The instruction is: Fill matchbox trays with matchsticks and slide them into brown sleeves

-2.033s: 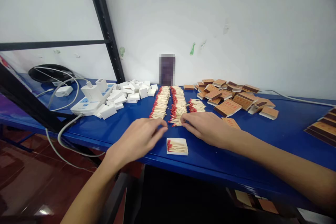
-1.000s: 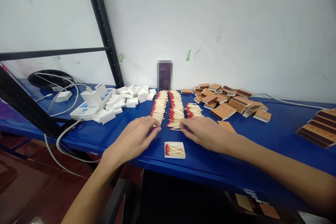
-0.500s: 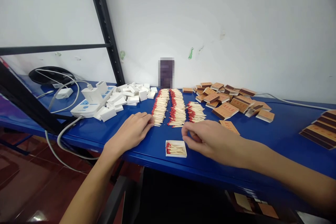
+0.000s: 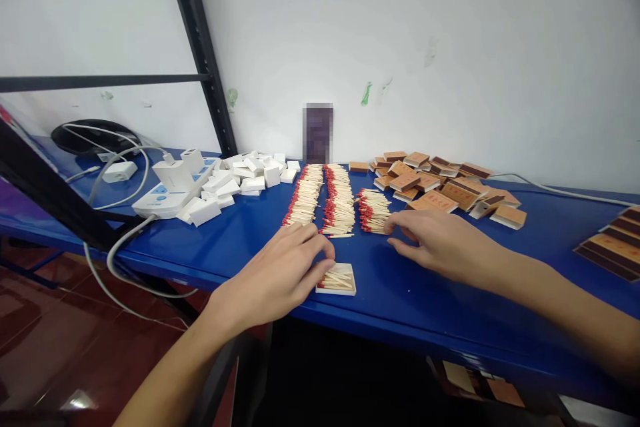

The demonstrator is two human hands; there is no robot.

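A small white matchbox tray lies near the table's front edge with several red-headed matches in it. My left hand is over the tray's left end, thumb and fingertips pinched together; whatever is between them is hidden. Three rows of matches lie behind: a left row, a middle row and a shorter right row. My right hand is at the near right corner of the short row, thumb and forefinger apart, with nothing visible between them.
White empty trays are heaped at the back left, beside a power strip with cables. Orange matchbox sleeves are piled at the back right, with more sleeves at the far right. A black rack post rises on the left.
My left hand has moved right from the left match row to the tray. My right hand has drawn away from the tray to the short row, and its thumb and forefinger have parted.
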